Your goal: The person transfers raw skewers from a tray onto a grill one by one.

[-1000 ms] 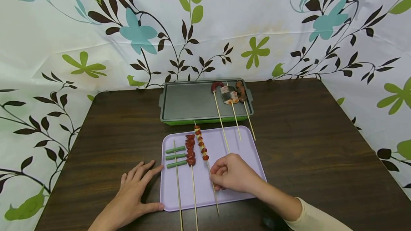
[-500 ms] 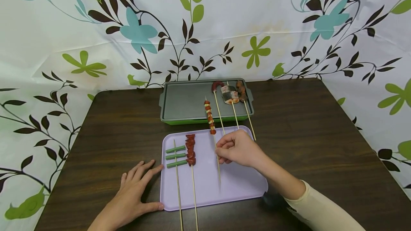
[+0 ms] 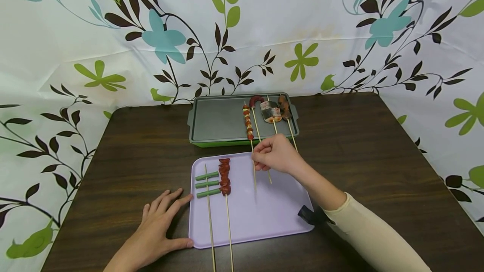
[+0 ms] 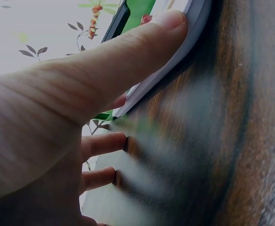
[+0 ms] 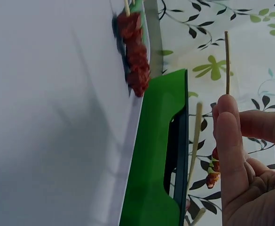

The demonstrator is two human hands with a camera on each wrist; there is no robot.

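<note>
My right hand (image 3: 276, 153) pinches the thin stick of a skewer (image 3: 247, 123) threaded with small red and yellow pieces. Its food end lies over the dark griddle plate (image 3: 219, 119), left of a skewer with a curled dark-red piece (image 3: 256, 100). In the right wrist view, the stick's bare end (image 5: 227, 61) sticks out past the fingertips. With fingers spread, my left hand (image 3: 159, 221) rests at the left edge of a lilac tray (image 3: 272, 217), thumb at its lower corner. On that tray lie a skewer of green stalks (image 3: 207, 183) and a skewer of red meat (image 3: 224, 175).
Farther right on the griddle are a skewer with silvery fish-like chunks (image 3: 270, 111) and one with brown meat (image 3: 284, 107). The griddle's green base (image 3: 219, 144) stands behind the tray on a dark wood table (image 3: 151, 150). A leaf-patterned cloth (image 3: 242, 32) hangs behind.
My right hand has lifted the red-and-yellow skewer off the tray and carried it forward and slightly right, over the griddle. The left hand has stayed in place.
</note>
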